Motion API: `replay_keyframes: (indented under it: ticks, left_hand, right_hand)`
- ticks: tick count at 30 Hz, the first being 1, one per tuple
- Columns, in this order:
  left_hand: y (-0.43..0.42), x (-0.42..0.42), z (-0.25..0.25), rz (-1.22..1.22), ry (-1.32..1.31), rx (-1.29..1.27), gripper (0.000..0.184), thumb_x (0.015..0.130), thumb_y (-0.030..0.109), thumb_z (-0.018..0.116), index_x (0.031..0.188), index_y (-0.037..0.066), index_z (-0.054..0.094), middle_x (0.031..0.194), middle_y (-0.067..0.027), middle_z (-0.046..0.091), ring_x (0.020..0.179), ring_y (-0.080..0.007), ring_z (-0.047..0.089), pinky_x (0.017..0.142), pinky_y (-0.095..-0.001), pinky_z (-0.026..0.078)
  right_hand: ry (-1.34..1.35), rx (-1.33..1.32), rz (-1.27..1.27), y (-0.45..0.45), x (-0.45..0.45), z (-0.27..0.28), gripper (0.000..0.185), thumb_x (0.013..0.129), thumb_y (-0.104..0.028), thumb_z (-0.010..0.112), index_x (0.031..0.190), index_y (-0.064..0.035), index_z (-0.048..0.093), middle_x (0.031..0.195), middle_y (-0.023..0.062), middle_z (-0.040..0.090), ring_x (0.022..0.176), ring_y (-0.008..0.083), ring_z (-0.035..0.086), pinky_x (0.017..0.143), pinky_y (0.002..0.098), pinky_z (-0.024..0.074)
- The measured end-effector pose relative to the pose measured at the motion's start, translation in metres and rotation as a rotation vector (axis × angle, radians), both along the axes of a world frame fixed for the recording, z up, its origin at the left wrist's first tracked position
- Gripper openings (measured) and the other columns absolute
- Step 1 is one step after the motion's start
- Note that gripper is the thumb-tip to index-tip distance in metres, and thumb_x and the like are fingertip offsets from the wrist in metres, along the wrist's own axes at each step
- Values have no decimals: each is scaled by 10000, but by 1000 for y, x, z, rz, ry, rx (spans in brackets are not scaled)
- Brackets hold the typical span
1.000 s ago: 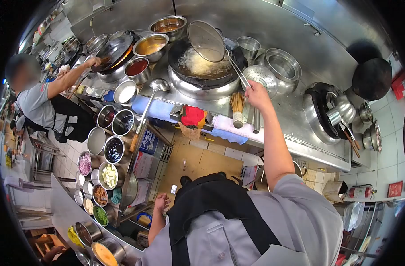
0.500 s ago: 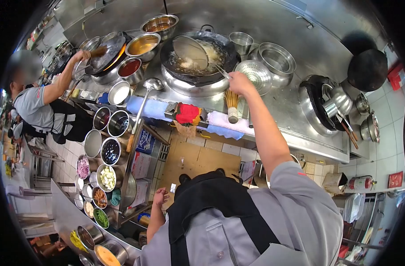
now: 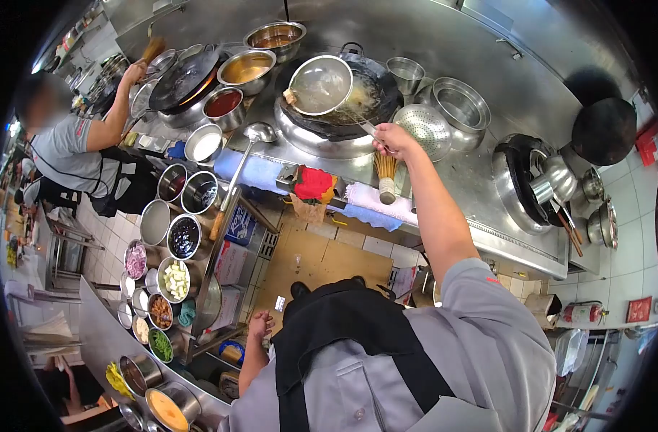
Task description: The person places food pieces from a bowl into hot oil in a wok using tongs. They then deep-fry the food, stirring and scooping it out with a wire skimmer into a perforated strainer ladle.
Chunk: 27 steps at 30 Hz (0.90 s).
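My right hand [image 3: 396, 140] grips the handle of a round mesh strainer [image 3: 320, 85], which is raised and tilted over a black wok [image 3: 385, 90]. A pale lump of food [image 3: 291, 96] is at the strainer's left rim. Bubbling liquid [image 3: 359, 97] shows in the wok beside it. Just below my right hand a bamboo brush [image 3: 386, 176] rests at the counter edge. A perforated ladle [image 3: 424, 133] lies to the right of the hand. My left hand [image 3: 260, 325] hangs low near my apron, fingers loosely curled, with nothing visible in it.
Sauce bowls [image 3: 247, 68] and a ladle [image 3: 260, 132] stand left of the wok. A side cart holds several ingredient pots [image 3: 176, 279]. Another wok [image 3: 516, 180] sits at the right. On the left a co-worker [image 3: 84, 133] holds a brush near another wok.
The strainer has risen and tilted toward the wok's left side, with a food lump now at its rim. The co-worker's brush has lifted away from the left wok. My left hand stays low.
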State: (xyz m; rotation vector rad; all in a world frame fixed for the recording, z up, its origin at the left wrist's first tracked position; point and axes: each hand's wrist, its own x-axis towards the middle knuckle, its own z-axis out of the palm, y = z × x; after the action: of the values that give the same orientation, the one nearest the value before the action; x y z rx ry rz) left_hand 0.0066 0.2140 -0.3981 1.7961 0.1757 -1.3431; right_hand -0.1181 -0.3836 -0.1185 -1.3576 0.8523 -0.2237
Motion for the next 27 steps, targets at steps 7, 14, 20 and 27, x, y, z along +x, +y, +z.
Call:
replay_keyframes:
  ticks: [7, 14, 20, 27]
  left_hand:
    - [-4, -2, 8, -21, 7, 23, 344, 809, 390, 490, 1066, 165, 455, 974, -28, 529, 812, -191, 546, 656, -361, 386]
    - [-11, 1, 9, -32, -4, 10, 324, 806, 380, 498, 1046, 166, 457, 950, -19, 531, 787, -178, 547, 647, -350, 387]
    - [-20, -1, 13, -165, 10, 29, 282, 807, 369, 499, 999, 168, 457, 921, -15, 538, 775, -174, 553, 621, -346, 387]
    - [-60, 11, 36, -291, -48, 92, 244, 827, 334, 476, 978, 142, 477, 874, -8, 553, 720, -162, 571, 548, -289, 399]
  right_hand:
    - [-122, -83, -136, 15, -12, 38, 83, 831, -86, 401, 875, -38, 452, 716, 75, 508, 451, 65, 381, 364, 192, 315]
    - [35, -311, -243, 13, -58, 44, 191, 849, -118, 397, 1019, -51, 454, 686, 51, 498, 461, 55, 369, 360, 189, 292]
    - [305, -961, -328, 16, -125, 7, 315, 803, -132, 433, 1097, -30, 484, 764, 206, 567, 745, 343, 555, 688, 391, 420]
    - [455, -1060, -360, 72, -196, 8, 325, 789, -82, 426, 1107, -33, 472, 872, 261, 541, 843, 390, 518, 731, 433, 400]
